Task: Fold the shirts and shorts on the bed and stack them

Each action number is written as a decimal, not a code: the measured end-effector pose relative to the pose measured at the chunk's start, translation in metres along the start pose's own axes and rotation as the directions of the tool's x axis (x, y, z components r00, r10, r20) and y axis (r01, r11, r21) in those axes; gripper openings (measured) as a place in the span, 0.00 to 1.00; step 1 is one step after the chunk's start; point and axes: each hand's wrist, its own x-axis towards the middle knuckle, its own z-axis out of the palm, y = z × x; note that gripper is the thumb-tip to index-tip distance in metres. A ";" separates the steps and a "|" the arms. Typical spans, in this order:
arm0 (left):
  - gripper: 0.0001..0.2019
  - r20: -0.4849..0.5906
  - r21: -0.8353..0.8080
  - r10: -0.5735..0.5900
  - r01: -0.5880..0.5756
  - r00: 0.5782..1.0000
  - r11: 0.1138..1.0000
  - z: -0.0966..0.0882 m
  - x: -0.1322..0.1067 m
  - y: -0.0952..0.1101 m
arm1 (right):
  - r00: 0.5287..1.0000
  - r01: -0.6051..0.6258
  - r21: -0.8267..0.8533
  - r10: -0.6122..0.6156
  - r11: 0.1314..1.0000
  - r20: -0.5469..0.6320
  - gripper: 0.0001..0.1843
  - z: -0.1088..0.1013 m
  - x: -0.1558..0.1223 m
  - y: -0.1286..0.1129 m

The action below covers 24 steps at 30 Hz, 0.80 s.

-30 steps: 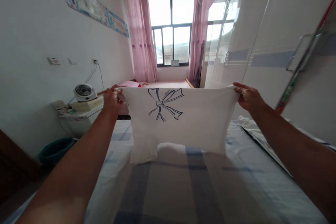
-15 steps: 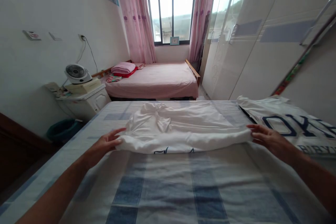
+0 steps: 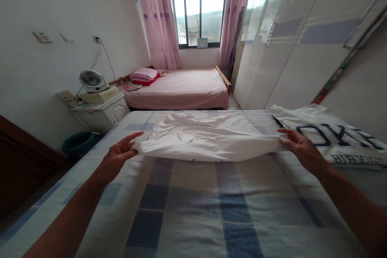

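Note:
A white T-shirt (image 3: 208, 145) lies across the bed in front of me, its near part folded over into a long band. My left hand (image 3: 123, 149) pinches the left end of that band between thumb and fingers. At the opposite end, my right hand (image 3: 294, 143) grips the band's right corner. Only small dark traces of a print show along the shirt's lower edge. To the right of my right hand, a second white shirt (image 3: 326, 121) with large dark letters is spread out.
The bed's blue-and-white checked sheet (image 3: 193, 205) lies beneath both shirts. Beyond it stands a pink-covered bed (image 3: 187, 88). A white nightstand (image 3: 111, 109) with a fan (image 3: 93, 81) and a green bin (image 3: 79, 143) are on the left; a glossy wardrobe (image 3: 284, 64) lines the right.
The near edge of the shirt has been folded farther away from me, and its dark print is now mostly hidden. Both hands have moved slightly up in view with it.

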 end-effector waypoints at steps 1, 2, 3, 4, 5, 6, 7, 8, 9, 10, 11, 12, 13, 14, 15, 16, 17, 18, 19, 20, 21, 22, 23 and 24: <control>0.33 0.029 0.007 -0.057 0.056 0.998 0.998 -0.008 -0.005 0.001 | 0.999 -0.012 0.013 0.011 1.000 0.043 0.27 -0.005 -0.001 0.003; 0.32 0.067 0.035 -0.132 0.130 0.989 0.991 -0.014 -0.009 0.000 | 0.995 -0.040 -0.004 0.041 0.999 0.093 0.27 -0.010 -0.001 0.007; 0.30 0.104 0.085 -0.210 0.202 0.972 0.976 -0.019 -0.012 -0.003 | 0.986 -0.074 -0.033 0.078 0.997 0.150 0.28 -0.013 -0.002 0.013; 0.29 0.128 0.150 -0.274 0.255 0.953 0.955 -0.021 -0.014 -0.008 | 0.972 -0.103 -0.063 0.114 0.993 0.203 0.28 -0.015 -0.002 0.021; 0.29 0.131 0.215 -0.313 0.281 0.941 0.935 -0.021 -0.015 -0.013 | 0.959 -0.127 -0.088 0.145 0.988 0.243 0.29 -0.015 -0.002 0.028; 0.30 0.116 0.269 -0.324 0.284 0.939 0.920 -0.018 -0.016 -0.019 | 0.950 -0.147 -0.107 0.171 0.983 0.261 0.29 -0.014 -0.002 0.035; 0.32 0.092 0.307 -0.311 0.270 0.946 0.913 -0.014 -0.016 -0.024 | 0.947 -0.163 -0.123 0.190 0.979 0.261 0.30 -0.012 -0.001 0.040; 0.34 0.070 0.329 -0.281 0.244 0.957 0.912 -0.007 -0.016 -0.028 | 0.947 -0.172 -0.133 0.201 0.976 0.252 0.31 -0.009 -0.001 0.042; 0.35 0.056 0.338 -0.246 0.213 0.968 0.917 -0.001 -0.016 -0.030 | 0.948 -0.172 -0.135 0.201 0.976 0.245 0.32 -0.007 -0.002 0.043; 0.35 0.053 0.334 -0.212 0.183 0.976 0.925 0.005 -0.017 -0.031 | 0.950 -0.167 -0.128 0.194 0.978 0.246 0.33 -0.004 -0.003 0.040; 0.35 0.064 0.319 -0.187 0.157 0.980 0.935 0.010 -0.019 -0.030 | 0.950 -0.151 -0.108 0.175 0.983 0.257 0.33 -0.002 -0.004 0.035; 0.34 0.082 0.294 -0.167 0.137 0.982 0.946 0.012 -0.022 -0.027 | 0.952 -0.129 -0.077 0.145 0.989 0.268 0.32 -0.001 -0.006 0.029; 0.32 0.106 0.263 -0.161 0.129 0.981 0.956 0.013 -0.025 -0.023 | 0.956 -0.106 -0.044 0.114 0.993 0.270 0.30 -0.001 -0.007 0.022; 0.31 0.132 0.229 -0.169 0.136 0.977 0.964 0.011 -0.029 -0.018 | 0.962 -0.083 -0.020 0.085 0.996 0.261 0.29 -0.002 -0.009 0.017; 0.31 0.160 0.199 -0.193 0.159 0.968 0.967 0.008 -0.033 -0.014 | 0.967 -0.067 -0.009 0.067 0.998 0.246 0.27 -0.003 -0.010 0.012; 0.30 0.186 0.185 -0.228 0.194 0.956 0.963 0.004 -0.037 -0.012 | 0.970 -0.064 -0.010 0.065 0.998 0.236 0.27 -0.005 -0.011 0.010; 0.30 0.204 0.190 -0.271 0.233 0.941 0.954 -0.001 -0.040 -0.010 | 0.967 -0.075 -0.023 0.078 0.997 0.243 0.27 -0.006 -0.011 0.010; 0.29 0.213 0.208 -0.313 0.270 0.926 0.940 -0.004 -0.041 -0.010 | 0.960 -0.093 -0.043 0.101 0.995 0.260 0.27 -0.007 -0.010 0.013; 0.29 0.212 0.228 -0.344 0.296 0.915 0.928 -0.006 -0.041 -0.011 | 0.952 -0.113 -0.064 0.127 0.992 0.279 0.28 -0.007 -0.008 0.017; 0.30 0.204 0.240 -0.360 0.310 0.910 0.920 -0.006 -0.040 -0.013 | 0.946 -0.135 -0.082 0.153 0.987 0.287 0.28 -0.006 -0.006 0.022; 0.31 0.190 0.244 -0.361 0.312 0.913 0.918 -0.003 -0.038 -0.015 | 0.943 -0.155 -0.095 0.176 0.983 0.281 0.28 -0.005 -0.004 0.027; 0.32 0.166 0.243 -0.351 0.307 0.921 0.920 0.001 -0.034 -0.017 | 0.945 -0.167 -0.106 0.190 0.980 0.268 0.29 -0.003 -0.002 0.030; 0.33 0.138 0.247 -0.335 0.295 0.932 0.923 0.007 -0.030 -0.018 | 0.948 -0.170 -0.118 0.195 0.978 0.251 0.30 0.000 0.000 0.032; 0.34 0.103 0.260 -0.311 0.277 0.945 0.925 0.015 -0.026 -0.020 | 0.952 -0.164 -0.136 0.193 0.977 0.239 0.30 0.003 0.002 0.033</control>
